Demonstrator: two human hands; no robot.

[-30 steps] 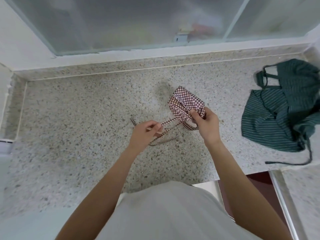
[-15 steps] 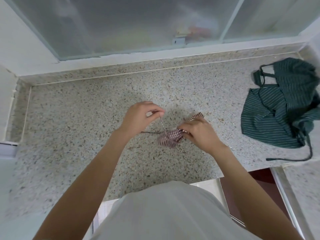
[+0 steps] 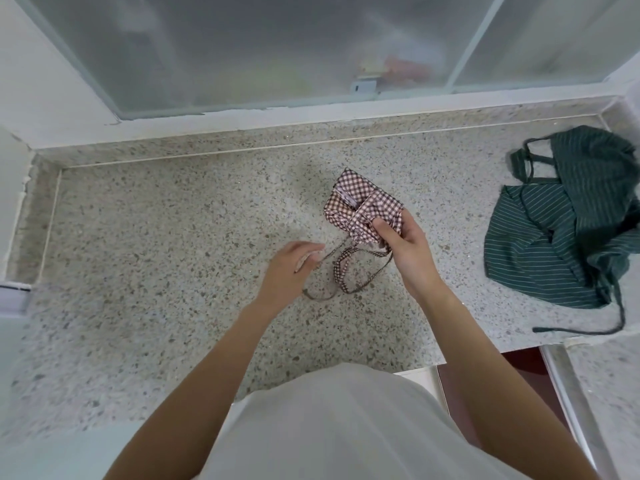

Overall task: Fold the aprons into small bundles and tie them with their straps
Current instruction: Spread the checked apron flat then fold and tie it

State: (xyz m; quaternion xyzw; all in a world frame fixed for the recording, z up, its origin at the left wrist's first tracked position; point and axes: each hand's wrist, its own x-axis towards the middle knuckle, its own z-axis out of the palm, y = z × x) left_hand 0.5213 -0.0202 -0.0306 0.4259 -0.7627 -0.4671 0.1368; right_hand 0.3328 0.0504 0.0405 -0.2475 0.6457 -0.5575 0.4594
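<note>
My right hand [image 3: 405, 251] grips a small folded bundle of brown-and-white checked apron [image 3: 363, 206], lifted a little above the speckled counter [image 3: 166, 244]. One strap is wrapped across the bundle. The loose checked straps [image 3: 341, 271] hang from it and loop onto the counter between my hands. My left hand [image 3: 292, 270] is low over the counter to the left, blurred, its fingertips pinching a thin strap end. A dark green striped apron [image 3: 568, 237] lies crumpled and unfolded at the counter's right end, its straps trailing to the front edge.
A frosted sliding window [image 3: 277, 46] and its white sill run along the back of the counter. A raised lip borders the counter's left side. At the lower right the counter ends at a metal rail [image 3: 571, 403] beside a dark red surface.
The bundle went down near the counter with both hands close over it, then came back up and to the right in my right hand. My left hand dropped lower left with the strap.
</note>
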